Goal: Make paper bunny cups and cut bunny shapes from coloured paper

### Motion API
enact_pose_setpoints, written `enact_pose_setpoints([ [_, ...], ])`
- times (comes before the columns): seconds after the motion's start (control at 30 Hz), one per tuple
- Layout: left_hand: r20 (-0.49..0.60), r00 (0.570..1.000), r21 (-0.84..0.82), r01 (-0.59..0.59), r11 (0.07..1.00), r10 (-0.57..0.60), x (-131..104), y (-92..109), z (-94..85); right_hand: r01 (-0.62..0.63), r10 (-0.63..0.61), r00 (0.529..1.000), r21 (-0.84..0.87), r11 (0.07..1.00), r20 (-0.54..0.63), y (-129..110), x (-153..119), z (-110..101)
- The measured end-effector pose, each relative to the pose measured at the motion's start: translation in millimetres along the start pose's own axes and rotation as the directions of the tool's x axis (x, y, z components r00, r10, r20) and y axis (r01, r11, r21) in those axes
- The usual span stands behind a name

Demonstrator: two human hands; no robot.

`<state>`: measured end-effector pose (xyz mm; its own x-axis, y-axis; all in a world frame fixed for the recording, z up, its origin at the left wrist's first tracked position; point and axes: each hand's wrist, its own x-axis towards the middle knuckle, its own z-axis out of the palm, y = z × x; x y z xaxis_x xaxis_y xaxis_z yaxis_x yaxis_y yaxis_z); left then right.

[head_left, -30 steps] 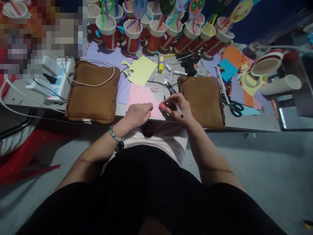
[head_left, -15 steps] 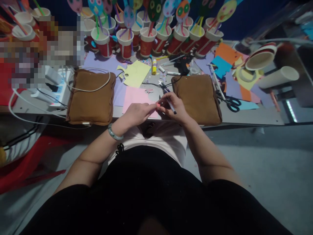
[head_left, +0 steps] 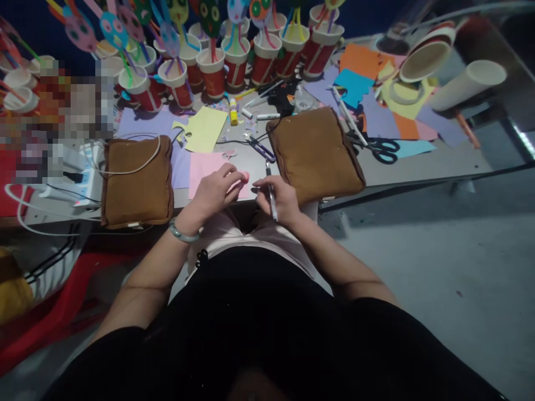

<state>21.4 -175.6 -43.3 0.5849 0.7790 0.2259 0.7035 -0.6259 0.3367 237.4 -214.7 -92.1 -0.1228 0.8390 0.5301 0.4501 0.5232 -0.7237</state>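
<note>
My left hand (head_left: 217,189) pinches a small round pink paper piece (head_left: 246,177) between its fingertips, above the pink sheet (head_left: 200,167). Held in my right hand (head_left: 281,199) is a pen (head_left: 272,201), its tip pointing up and away from me. The right fingers are curled round it, apart from the pink piece. Beyond the hands lies a purple-handled tool (head_left: 263,151); its exact kind is unclear. A yellow sheet with cut-outs (head_left: 207,128) and a yellow glue stick (head_left: 233,112) lie farther back.
Brown cushions (head_left: 137,184) flank my hands, the right cushion (head_left: 315,156) close to my right hand. Black-handled scissors (head_left: 382,150) lie farther right. Red paper cups (head_left: 211,75) with decorated paper faces line the back. A white power strip (head_left: 90,167) with cables stands left.
My hands have moved apart. The pink piece stays with my left hand, while my right hand has drawn back with the pen, now more upright in view. The camera view has turned right.
</note>
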Motion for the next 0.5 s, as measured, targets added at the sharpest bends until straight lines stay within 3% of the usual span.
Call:
enact_pose_setpoints([
  [0.13,-0.061,0.998,0.013,-0.029,0.999,0.03,6.6,0.3,10.7,0.212,-0.215,0.977,-0.104,0.972,-0.018,11.4,-19.1,15.7],
  [0.3,-0.116,0.993,0.025,0.031,0.999,-0.028,13.1,1.8,22.2,0.275,-0.272,0.961,-0.196,0.941,0.04,21.5,-26.2,20.2],
  [0.5,-0.099,0.99,-0.121,0.088,0.989,-0.1,15.4,2.7,17.3,0.359,-0.355,0.933,-0.228,0.905,0.062,22.8,-25.7,21.2],
])
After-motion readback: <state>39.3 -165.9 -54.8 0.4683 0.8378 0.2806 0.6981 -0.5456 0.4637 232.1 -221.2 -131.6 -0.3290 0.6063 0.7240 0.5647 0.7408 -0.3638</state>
